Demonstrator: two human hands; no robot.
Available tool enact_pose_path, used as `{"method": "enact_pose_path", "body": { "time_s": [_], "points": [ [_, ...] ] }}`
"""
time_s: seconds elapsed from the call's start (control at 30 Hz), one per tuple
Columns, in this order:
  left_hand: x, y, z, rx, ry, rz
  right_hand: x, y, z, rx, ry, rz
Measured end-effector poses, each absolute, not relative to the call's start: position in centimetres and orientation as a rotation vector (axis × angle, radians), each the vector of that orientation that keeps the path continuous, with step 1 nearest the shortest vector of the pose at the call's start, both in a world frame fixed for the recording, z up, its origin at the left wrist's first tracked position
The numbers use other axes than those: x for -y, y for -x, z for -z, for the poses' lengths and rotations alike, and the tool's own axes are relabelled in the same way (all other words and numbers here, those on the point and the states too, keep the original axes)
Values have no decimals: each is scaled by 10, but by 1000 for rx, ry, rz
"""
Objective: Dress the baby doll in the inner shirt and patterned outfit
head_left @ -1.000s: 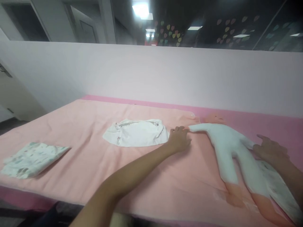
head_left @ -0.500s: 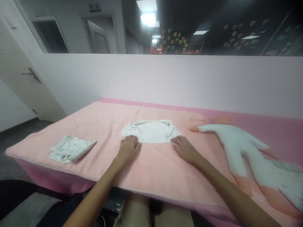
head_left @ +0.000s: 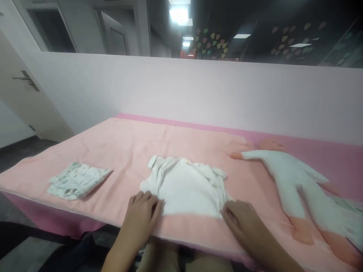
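Note:
A small white baby top [head_left: 187, 189] lies spread on the pink cover in front of me, its sides bunched and a tiny yellowish mark at its far edge. My left hand [head_left: 141, 215] grips its near left corner, fingers curled with the thumb against them. At the near right corner, my right hand [head_left: 244, 219] pinches the cloth in the same way. Between both hands the near edge of the top runs almost straight. The bits of cloth inside my fingers are hidden.
A folded, leaf-patterned white cloth [head_left: 79, 181] lies to the left. On the right rests a baby doll [head_left: 286, 170] in a white suit, with another patterned cloth [head_left: 348, 211] beside its legs. The pink cover [head_left: 113, 139] reaches the table's front edge; a white wall [head_left: 198, 90] stands behind.
Both hands have come nearer to me, drawing the near edge of the baby top along. The top now covers more of the surface, and its far edge sits closer to me.

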State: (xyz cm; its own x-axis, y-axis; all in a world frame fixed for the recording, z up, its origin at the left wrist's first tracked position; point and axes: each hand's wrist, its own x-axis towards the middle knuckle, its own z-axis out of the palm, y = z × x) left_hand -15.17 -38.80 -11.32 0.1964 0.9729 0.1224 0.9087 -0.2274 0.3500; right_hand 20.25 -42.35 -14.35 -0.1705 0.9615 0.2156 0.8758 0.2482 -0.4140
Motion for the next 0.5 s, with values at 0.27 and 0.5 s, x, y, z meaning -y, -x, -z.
{"method": "enact_pose_path", "body": {
  "time_s": [0.27, 0.5],
  "points": [
    [409, 187, 124, -2216, -1995, -752, 467, -235, 179, 1709, 1831, -31],
    [361, 192, 115, -2141, -1850, -430, 450, -230, 165, 1742, 1898, -330]
  ]
}}
